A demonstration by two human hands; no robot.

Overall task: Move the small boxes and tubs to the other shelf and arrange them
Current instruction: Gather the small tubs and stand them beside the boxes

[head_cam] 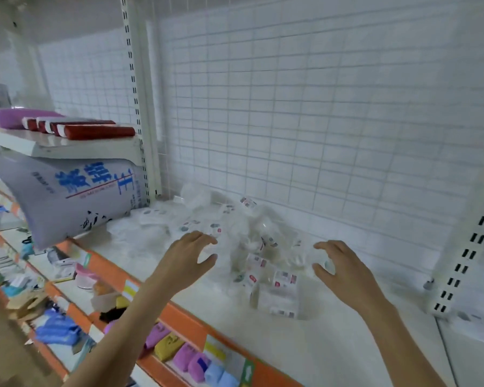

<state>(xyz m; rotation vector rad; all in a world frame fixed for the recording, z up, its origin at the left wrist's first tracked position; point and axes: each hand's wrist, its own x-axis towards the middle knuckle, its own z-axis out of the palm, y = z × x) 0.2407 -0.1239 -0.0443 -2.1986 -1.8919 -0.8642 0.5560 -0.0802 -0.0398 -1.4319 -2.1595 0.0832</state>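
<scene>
1. Orange shelf edge (179,311) nearest, running diagonally under both forearms.
2. Bare white shelf (333,344) behind it, open room toward the right upright (464,261).
3. Left hand (189,259) and right hand (337,268) spread, fingers curved, holding nothing, flanking the pile.
4. Boxes (263,258) heaped in clear wrap mid-shelf.
5. Wire grid (319,107) behind; sack (76,196) at left.

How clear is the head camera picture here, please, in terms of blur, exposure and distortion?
Head view: soft with motion blur; the clear tubs smear into the pale shelf, which looks washed out; wide-angle bending curves the shelf upright; both hands, left and right, stay fairly legible.
</scene>
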